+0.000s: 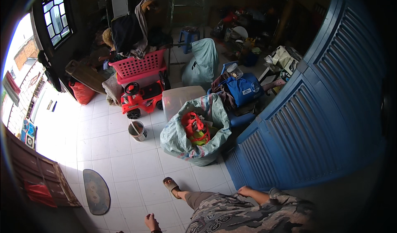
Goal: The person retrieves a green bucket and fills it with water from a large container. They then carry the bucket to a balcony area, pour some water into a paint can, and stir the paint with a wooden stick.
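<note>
My left hand (151, 222) hangs low over the white tiled floor, its fingers curled in and nothing showing in them. On the other side, my right hand (247, 191) is closed beside my camouflage-patterned shirt (231, 214), and no object can be seen in it. Ahead of my right hand stands a big pale green woven sack (169, 140), wide at the mouth, with red and yellow-green items (194, 127) inside. Neither hand touches the sack. One of my feet, in a sandal (170, 184), is on the tiles between the hands and the sack.
A blue louvred door (289, 129) fills the right side. Beyond the sack are a translucent bin (178, 101), a blue bag (244, 90), a red toy car (144, 96) and a pink basket (140, 65). A bucket (137, 131) and a dark mat (97, 191) lie leftward.
</note>
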Available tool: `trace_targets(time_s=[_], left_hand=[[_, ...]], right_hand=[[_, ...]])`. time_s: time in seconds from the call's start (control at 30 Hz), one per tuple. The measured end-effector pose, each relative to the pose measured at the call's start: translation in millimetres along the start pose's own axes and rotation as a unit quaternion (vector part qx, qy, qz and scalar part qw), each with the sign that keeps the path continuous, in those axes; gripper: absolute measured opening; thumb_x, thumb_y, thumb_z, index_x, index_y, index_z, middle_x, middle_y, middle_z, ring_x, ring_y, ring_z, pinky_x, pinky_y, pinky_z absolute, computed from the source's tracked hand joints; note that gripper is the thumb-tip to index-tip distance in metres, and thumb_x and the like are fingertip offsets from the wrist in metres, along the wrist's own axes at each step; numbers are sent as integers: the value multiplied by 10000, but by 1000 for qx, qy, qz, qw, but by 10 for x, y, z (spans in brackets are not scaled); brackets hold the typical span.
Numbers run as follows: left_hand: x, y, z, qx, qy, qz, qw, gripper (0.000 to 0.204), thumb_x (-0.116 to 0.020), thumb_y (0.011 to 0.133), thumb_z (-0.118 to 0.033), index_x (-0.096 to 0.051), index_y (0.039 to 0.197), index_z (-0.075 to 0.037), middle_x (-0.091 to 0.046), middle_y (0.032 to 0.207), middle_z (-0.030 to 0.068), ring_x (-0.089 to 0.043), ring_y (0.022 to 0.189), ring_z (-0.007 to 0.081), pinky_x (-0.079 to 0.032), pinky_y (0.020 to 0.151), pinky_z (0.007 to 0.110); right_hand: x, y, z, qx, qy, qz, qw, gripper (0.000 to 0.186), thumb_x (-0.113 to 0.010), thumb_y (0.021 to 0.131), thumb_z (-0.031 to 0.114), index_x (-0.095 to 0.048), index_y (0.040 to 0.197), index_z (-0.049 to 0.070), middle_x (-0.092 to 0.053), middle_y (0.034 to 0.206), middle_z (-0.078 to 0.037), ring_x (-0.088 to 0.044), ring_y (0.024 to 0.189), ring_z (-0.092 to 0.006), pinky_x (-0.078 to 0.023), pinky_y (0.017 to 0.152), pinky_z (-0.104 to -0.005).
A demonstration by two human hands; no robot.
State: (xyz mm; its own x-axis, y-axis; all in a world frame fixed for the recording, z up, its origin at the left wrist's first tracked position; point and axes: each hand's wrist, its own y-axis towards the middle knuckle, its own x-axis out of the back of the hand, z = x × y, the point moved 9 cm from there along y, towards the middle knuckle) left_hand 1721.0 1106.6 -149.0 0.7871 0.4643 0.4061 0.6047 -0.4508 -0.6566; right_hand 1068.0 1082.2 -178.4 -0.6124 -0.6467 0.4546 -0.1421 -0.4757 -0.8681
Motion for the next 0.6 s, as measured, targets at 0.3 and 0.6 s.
trace_targets(time_s=[0.3, 0.6], left_hand=[[1232, 2044, -1080, 187, 125, 39, 974, 399, -617, 853, -236, -554, 1184, -21, -601, 944, 141, -623, 846, 295, -527, 603, 451], [1968, 4840, -3578, 75, 75, 77, 991, 484, -590, 893, -265, -474, 1298, -28, -565, 1125, 176, -590, 981, 305, -518, 712, 442]], right_hand=[[235, 806, 4791, 175, -2, -72, 982, 459, -704, 793, 403, -688, 1125, 88, -694, 1095, -129, -655, 1017, -307, -495, 907, -385], [650, 1084, 8233, 260, 177, -200, 928, 433, -705, 809, 332, -666, 1126, 40, -700, 1047, -168, -686, 950, -288, -524, 849, -348]])
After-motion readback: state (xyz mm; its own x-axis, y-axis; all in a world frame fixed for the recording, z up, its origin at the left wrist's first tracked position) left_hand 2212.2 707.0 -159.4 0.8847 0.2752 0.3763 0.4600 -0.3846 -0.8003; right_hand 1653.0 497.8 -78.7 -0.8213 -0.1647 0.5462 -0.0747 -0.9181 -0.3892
